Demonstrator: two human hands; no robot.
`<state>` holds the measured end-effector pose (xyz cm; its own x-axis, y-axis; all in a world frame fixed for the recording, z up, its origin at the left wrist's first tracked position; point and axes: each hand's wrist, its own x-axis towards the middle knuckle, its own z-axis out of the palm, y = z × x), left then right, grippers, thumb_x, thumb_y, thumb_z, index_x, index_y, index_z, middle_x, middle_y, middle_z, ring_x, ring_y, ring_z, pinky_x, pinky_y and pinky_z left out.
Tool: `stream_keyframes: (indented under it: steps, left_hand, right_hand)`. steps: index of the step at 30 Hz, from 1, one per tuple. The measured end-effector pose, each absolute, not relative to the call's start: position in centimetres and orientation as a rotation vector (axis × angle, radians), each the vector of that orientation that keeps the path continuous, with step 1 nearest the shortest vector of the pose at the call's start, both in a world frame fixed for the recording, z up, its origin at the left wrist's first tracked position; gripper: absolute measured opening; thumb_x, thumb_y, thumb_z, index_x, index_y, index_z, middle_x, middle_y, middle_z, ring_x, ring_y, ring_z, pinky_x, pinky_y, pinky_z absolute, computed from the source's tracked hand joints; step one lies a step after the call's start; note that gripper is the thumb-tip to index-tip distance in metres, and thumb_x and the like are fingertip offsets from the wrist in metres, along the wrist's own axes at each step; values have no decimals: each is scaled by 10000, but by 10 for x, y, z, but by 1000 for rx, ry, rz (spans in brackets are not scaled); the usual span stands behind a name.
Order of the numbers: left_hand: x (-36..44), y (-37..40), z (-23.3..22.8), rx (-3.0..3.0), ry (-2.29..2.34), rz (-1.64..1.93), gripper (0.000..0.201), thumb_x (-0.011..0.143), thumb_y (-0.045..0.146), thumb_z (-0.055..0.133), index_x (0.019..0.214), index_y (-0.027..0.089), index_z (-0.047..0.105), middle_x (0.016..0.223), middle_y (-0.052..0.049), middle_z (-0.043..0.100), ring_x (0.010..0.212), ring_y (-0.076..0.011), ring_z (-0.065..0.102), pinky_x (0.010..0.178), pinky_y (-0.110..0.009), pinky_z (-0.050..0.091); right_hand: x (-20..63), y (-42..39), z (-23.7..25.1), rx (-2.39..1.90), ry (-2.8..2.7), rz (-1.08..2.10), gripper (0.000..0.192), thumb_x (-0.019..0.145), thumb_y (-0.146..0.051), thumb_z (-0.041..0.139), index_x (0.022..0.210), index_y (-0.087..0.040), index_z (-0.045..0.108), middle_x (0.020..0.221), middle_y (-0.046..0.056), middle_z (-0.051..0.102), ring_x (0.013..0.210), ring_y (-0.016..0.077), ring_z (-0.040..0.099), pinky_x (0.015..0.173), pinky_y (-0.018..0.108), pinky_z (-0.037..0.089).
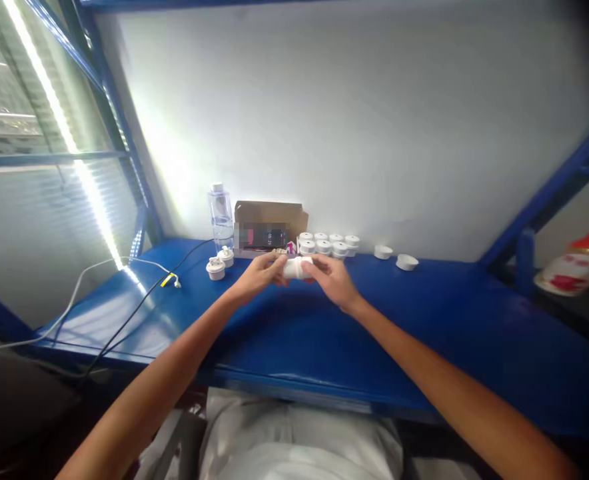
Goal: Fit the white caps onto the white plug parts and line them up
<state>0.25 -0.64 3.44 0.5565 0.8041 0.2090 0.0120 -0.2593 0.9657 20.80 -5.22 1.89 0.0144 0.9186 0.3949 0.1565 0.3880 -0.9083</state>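
Above the blue table point(294, 340), both hands hold a small white plastic cylinder point(293, 269) lying sideways, with a seam or rim around its middle. My left hand point(260, 276) is closed on its left end, the thumb on top. At the right end, the fingers and thumb of my right hand point(334, 280) are closed on it too. My fingers cover both ends of the cylinder. Just behind them stand several white round pieces point(323, 247) in stacked rows, each with a small dark centre.
Two white round pieces with raised tops point(216, 269) stand at left, near a clear bottle point(220, 217). An open cardboard box point(269, 211) with a phone point(267, 237) is at the back. Two shallow white cups point(407, 263) sit right. Cables point(139, 303) cross the left side.
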Motion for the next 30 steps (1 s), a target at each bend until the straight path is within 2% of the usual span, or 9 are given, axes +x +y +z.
stream_keyframes:
  steps: [2,6,11,13,17,20,24,27,30]
  left_hand:
    - [3,-7,32,1704,636,886,454,825,528,702,1069,166,577,824,-50,691,766,-165,656,750,-301,498]
    - [6,-9,33,1810,562,1035,521,720,413,824,1109,206,546,1066,-72,690,1005,-213,652,867,-322,490]
    - [-8,3,42,2312,945,1128,271,841,431,671,989,207,638,1061,-90,672,1035,-261,619,943,-390,453]
    - [-24,13,48,2448,1221,1151,226,852,395,631,982,210,638,1067,-96,662,1045,-279,602,968,-415,435]
    - [-64,29,60,2391,1966,938,340,817,415,620,1082,202,617,1124,-143,639,1122,-353,552,936,-467,439]
    - [-85,35,63,2293,2179,663,465,780,521,625,1119,203,597,1198,-162,616,1162,-375,534,900,-450,451]
    - [-94,42,60,2268,2118,372,526,708,545,673,1102,204,601,1170,-147,641,1073,-340,603,828,-378,463]
    - [-89,45,57,2342,1971,369,482,678,488,709,1055,201,625,1083,-115,676,1010,-307,626,789,-340,456]
    - [-79,41,55,2411,1596,426,443,661,450,731,1023,209,646,985,-57,688,915,-253,636,745,-306,457]
  right_hand:
    - [208,-52,20,-1040,-1455,798,465,785,-581,705,1052,-199,710,836,53,747,714,236,692,650,354,580]
    - [216,-46,22,-1102,-1459,739,451,763,-549,720,1037,-194,682,800,46,733,671,219,675,621,335,552]
    - [277,-26,21,-1494,-1450,7,317,680,-489,749,813,-218,651,656,8,653,637,204,598,638,319,483]
    - [311,-18,14,-1651,-1392,-111,318,672,-488,749,796,-208,662,646,19,654,630,209,592,652,328,471]
    - [358,-4,-14,-1685,-1345,-22,479,687,-469,757,1041,-158,672,951,114,738,723,219,658,739,347,497]
    - [368,6,-33,-1640,-1375,131,613,692,-395,772,1222,-150,585,1159,154,703,751,208,696,758,343,529]
    - [378,12,-37,-1754,-1352,59,507,765,-263,685,1251,-163,581,1186,132,690,901,219,707,866,353,536]
    - [398,5,-33,-1900,-1255,-179,551,761,-236,659,1298,-152,572,1332,189,595,1226,329,572,1050,491,423]
    - [422,-6,-32,-2100,-1223,-253,530,751,-318,669,1252,-149,626,1332,227,578,1282,417,491,1016,587,406]
